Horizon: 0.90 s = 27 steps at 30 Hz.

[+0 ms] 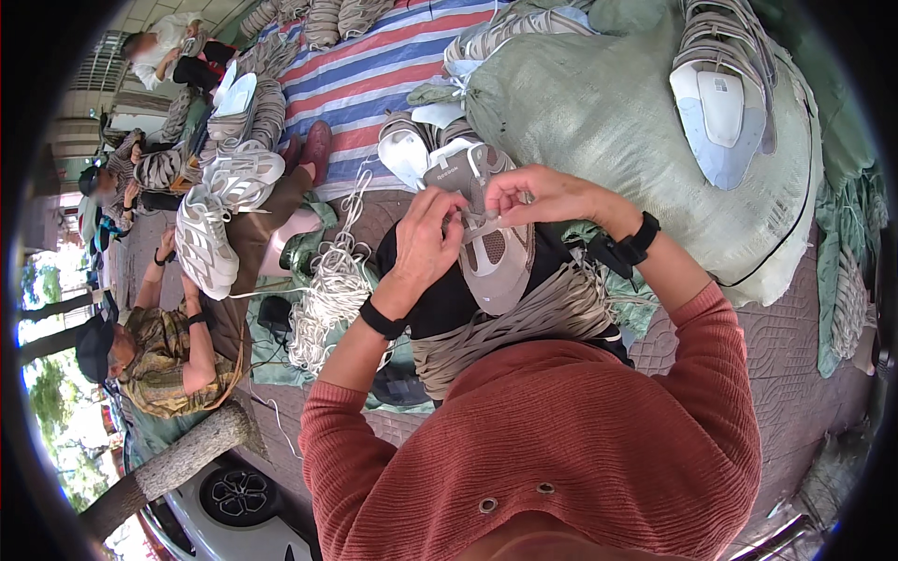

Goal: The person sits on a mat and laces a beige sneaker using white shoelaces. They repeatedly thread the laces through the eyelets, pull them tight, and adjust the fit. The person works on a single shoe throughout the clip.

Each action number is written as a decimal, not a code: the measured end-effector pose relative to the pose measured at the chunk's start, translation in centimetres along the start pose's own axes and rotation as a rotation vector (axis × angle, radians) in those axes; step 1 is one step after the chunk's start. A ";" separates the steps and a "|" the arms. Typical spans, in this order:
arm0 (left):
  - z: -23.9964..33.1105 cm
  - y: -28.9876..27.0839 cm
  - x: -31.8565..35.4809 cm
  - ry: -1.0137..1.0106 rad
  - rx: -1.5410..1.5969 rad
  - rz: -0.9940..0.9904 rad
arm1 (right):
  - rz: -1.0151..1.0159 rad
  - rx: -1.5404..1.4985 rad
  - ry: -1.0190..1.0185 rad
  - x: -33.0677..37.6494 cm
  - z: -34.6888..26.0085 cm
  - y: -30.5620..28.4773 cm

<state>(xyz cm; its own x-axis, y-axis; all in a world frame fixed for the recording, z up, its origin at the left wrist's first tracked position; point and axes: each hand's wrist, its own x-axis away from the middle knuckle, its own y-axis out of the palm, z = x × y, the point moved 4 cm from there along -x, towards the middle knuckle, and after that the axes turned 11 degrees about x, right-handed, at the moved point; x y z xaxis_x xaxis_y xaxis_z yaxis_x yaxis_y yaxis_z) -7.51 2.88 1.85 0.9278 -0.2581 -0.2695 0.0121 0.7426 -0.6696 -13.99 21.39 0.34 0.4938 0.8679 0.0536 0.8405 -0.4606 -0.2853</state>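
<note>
A beige and white sneaker (494,262) rests on my lap with its toe toward me. My left hand (426,245) grips its left side near the lace holes, fingers curled over the upper. My right hand (543,194) pinches a beige shoelace (479,224) at the sneaker's tongue. A thick bundle of beige laces (524,323) lies across my lap under the sneaker. Both wrists wear black bands.
A large green woven sack (608,122) with a sneaker sole (720,112) on top fills the right. A heap of white laces (327,290) lies at my left. Persons sit at the left beside white sneakers (210,238). A striped tarp (374,75) lies beyond.
</note>
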 end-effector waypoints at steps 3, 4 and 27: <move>0.2 0.1 -0.6 0.113 -0.066 -0.022 | 0.054 0.046 -0.081 0.5 -0.2 -0.5; 0.3 0.2 -0.7 0.131 -0.080 -0.054 | 0.108 0.093 -0.126 0.4 0.0 -0.3; 1.4 0.5 -1.7 0.284 -0.408 -0.330 | 0.829 0.792 -0.290 1.2 1.2 3.3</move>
<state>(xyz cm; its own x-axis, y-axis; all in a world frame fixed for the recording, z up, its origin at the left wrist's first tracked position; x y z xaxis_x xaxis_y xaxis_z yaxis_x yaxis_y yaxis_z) -8.54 4.55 2.97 0.7628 -0.6315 -0.1388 0.0864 0.3123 -0.9460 -10.91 21.12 -1.72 0.6683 0.4150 -0.6173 -0.1353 -0.7483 -0.6495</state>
